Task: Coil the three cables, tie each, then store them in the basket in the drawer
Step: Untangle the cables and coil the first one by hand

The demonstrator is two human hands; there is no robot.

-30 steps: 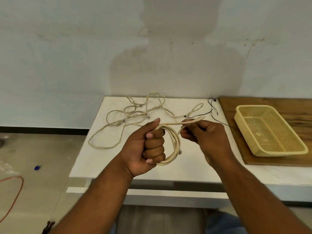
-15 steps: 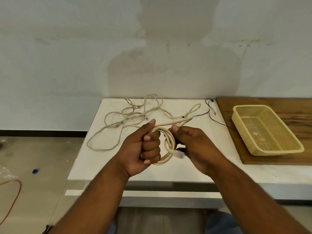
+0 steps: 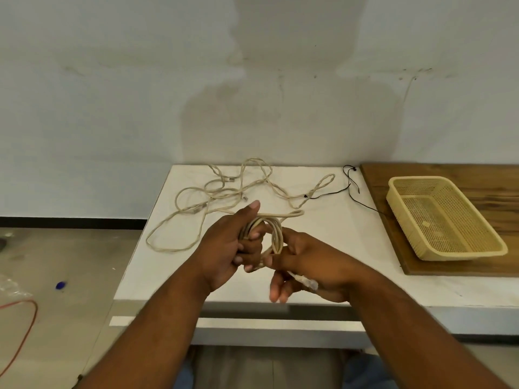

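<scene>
While the left hand gripped the coiled cable just above the white table, its fingers were curled tight round the beige turns and its thumb stood up straight. A doubled length of the same cable stuck out to the right past the thumb. The right hand met the coil from the other side, with its upper fingers pressed against the turns. Its lower fingers were curled about the free end, where a pale plug lay against the palm. Any marking on that plug was too blurred to read.

Behind the hands, the loose cables sprawled in a tangle over the far half of the table, with small plugs showing among the loops. A thin black cord ran from the tangle's right end toward the wooden board. The yellow mesh basket sat on the board, well apart from the hands. A small pale scrap lay inside it, perhaps a label, too small to make out.

On the floor to the left lay a red wire, a small blue object and some clear plastic. Both forearms crossed the table's near edge and hid part of it.
</scene>
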